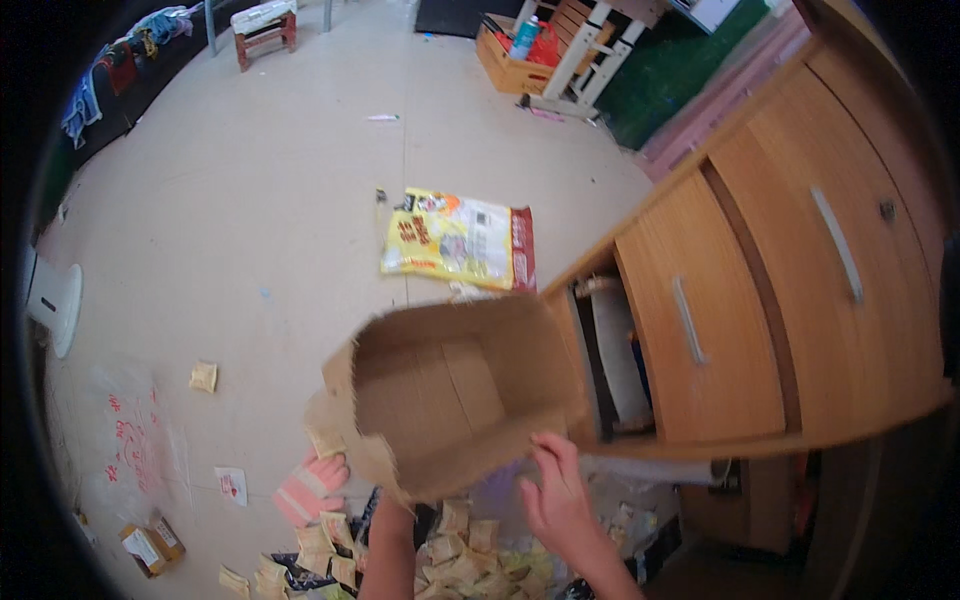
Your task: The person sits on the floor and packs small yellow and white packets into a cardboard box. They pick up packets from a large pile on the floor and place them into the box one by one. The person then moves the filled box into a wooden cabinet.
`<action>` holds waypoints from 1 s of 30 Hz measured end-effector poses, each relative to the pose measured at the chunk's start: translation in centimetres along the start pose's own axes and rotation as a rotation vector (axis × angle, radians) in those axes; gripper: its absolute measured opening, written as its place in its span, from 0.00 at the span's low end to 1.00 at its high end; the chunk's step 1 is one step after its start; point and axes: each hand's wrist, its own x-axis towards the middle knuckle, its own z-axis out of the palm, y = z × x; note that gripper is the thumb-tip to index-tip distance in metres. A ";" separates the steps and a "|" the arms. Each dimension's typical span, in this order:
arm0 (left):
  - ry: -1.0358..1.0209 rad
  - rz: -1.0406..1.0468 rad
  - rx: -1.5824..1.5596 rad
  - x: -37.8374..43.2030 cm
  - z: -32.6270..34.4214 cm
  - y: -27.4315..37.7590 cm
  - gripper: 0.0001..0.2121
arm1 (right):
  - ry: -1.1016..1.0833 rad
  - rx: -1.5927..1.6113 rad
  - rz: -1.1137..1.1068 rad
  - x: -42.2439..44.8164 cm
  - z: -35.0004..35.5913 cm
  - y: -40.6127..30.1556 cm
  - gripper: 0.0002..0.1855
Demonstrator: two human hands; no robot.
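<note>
An open cardboard box (pixel 457 382), its cut rim ragged and its inside bare, is tilted up in front of me. The forearm of my left hand (pixel 391 517) rises from below and goes behind the box, which hides the fingers. At the box's lower right edge is my right hand (pixel 559 495), thumb and fingers bent close to the cardboard; whether they pinch it is unclear. Below lie many small cream-coloured packets (pixel 457 562) in a heap. A pink striped glove (pixel 311 487) rests left of the box. Beyond it lies a yellow and white plastic bag (pixel 457 240).
A wooden drawer cabinet (pixel 697 300) stands close on the right, one compartment uncovered. Clear plastic film (pixel 135 442) and a small carton (pixel 152 547) lie at left. Farther off are a wooden crate (pixel 517 75), a small stool (pixel 264 30) and a white-legged table (pixel 577 60).
</note>
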 end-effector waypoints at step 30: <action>-0.721 0.491 -0.902 -36.0 -13.5 -9.7 0.20 | 0.299 -0.226 -0.019 -45.0 9.4 -8.0 0.15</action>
